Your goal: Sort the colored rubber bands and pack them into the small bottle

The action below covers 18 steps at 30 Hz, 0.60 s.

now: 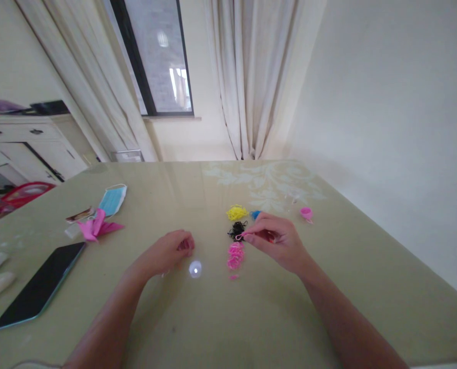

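Small piles of tiny rubber bands lie on the green table (328,287): yellow (236,211), blue (255,214), black (237,230) and pink (235,255). My right hand (276,241) hovers just right of the black pile, its fingers pinched on a thin pink hook tool (244,235) whose tip points at the black bands. My left hand (172,252) rests on the table left of the pink pile, fingers curled around something pink that I cannot make out.
A dark phone (39,284) lies at the left. Behind it are a pink folded paper (95,227), a blue face mask (113,200) and a small card (80,214). A pink cap-like piece (306,212) sits to the right of the piles. Curtains and a window stand behind the table.
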Each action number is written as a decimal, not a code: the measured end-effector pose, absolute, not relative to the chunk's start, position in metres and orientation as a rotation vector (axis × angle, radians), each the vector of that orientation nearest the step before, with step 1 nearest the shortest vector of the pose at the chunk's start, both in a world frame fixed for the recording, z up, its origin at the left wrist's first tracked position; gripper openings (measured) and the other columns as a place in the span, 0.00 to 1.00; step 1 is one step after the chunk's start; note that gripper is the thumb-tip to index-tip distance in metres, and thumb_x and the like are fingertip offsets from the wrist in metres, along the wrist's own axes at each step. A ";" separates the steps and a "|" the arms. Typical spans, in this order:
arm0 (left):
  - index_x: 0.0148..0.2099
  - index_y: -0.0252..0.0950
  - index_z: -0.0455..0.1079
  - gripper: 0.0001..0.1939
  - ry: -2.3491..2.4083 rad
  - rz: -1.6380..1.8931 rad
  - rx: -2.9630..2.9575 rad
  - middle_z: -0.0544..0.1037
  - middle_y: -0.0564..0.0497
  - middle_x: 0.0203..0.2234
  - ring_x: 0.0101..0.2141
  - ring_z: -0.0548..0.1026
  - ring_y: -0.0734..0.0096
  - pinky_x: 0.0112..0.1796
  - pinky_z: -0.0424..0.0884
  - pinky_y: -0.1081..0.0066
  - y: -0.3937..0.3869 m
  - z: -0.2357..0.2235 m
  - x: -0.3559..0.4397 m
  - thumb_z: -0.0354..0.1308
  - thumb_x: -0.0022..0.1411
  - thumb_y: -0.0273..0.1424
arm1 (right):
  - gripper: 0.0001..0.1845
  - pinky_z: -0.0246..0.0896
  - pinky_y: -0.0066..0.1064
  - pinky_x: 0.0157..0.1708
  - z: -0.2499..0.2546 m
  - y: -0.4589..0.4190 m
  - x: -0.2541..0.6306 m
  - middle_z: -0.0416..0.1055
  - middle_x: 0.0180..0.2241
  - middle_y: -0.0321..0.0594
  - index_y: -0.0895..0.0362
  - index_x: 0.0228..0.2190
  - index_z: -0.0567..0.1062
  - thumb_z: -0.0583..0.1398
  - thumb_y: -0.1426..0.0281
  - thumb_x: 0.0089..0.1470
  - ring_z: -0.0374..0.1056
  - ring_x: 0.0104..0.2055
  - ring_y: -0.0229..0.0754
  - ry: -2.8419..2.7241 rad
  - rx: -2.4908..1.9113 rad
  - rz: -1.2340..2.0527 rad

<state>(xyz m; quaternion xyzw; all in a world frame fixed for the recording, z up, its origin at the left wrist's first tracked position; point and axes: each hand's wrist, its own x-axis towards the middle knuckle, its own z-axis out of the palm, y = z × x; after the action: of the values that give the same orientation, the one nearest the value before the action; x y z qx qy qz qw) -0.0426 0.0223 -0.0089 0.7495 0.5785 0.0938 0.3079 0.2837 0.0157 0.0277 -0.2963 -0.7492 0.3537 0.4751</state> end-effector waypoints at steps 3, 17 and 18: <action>0.38 0.38 0.74 0.08 1.482 0.237 1.905 0.78 0.49 0.33 0.33 0.77 0.61 0.34 0.70 0.67 0.022 -0.009 -0.044 0.54 0.58 0.31 | 0.08 0.54 0.30 0.27 0.025 0.021 0.285 0.75 0.27 0.37 0.54 0.33 0.87 0.69 0.64 0.61 0.63 0.27 0.36 -2.070 -0.919 0.902; 0.43 0.38 0.78 0.11 1.274 0.757 1.879 0.82 0.49 0.33 0.36 0.79 0.64 0.39 0.72 0.67 0.019 -0.001 -0.022 0.58 0.68 0.37 | 0.06 0.55 0.30 0.31 0.007 0.027 0.275 0.78 0.28 0.38 0.57 0.31 0.86 0.70 0.69 0.59 0.70 0.30 0.40 -2.334 -1.301 0.767; 0.46 0.37 0.78 0.12 1.234 0.811 1.813 0.82 0.49 0.33 0.36 0.79 0.64 0.39 0.73 0.67 0.018 0.001 -0.019 0.60 0.67 0.39 | 0.06 0.55 0.30 0.31 0.008 0.028 0.277 0.78 0.28 0.38 0.57 0.30 0.86 0.70 0.69 0.58 0.70 0.30 0.39 -2.321 -1.306 0.766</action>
<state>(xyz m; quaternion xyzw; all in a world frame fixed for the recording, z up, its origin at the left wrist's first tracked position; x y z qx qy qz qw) -0.0190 0.0182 0.0009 0.7138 0.4856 0.3191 0.3911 0.2765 0.0283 0.0076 -0.4633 -0.8232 0.2717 0.1841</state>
